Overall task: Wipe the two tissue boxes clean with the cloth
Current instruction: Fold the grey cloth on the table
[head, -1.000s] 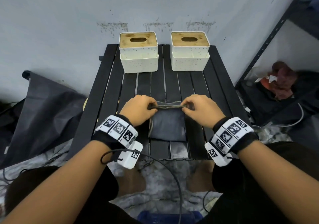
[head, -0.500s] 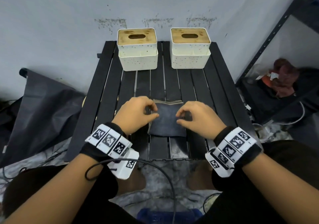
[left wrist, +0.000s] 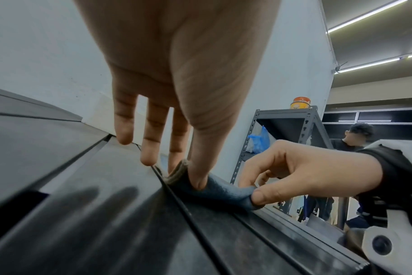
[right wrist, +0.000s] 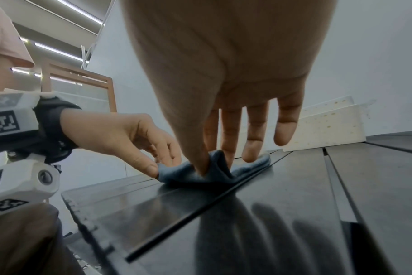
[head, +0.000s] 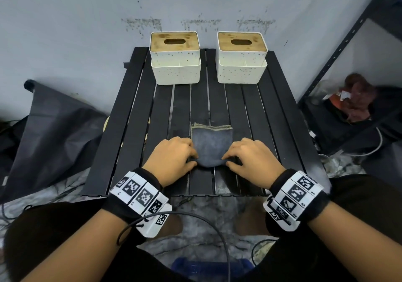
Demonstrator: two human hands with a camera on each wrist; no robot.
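Both hands slid back to the cloth's (head: 211,144) near corners – far hem now lying flat.
Left hand (head: 171,157) and right hand (head: 252,157) each pinch a corner, thumb against fingers; cloth on slatted table (head: 134,116), tissue boxes (head: 175,57) (head: 242,56) well beyond it.

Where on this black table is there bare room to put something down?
Bare slats run between the two tissue boxes and the cloth, and down both side strips of the table. The near middle is crowded: the left hand and right hand pinch the cloth's near corners.
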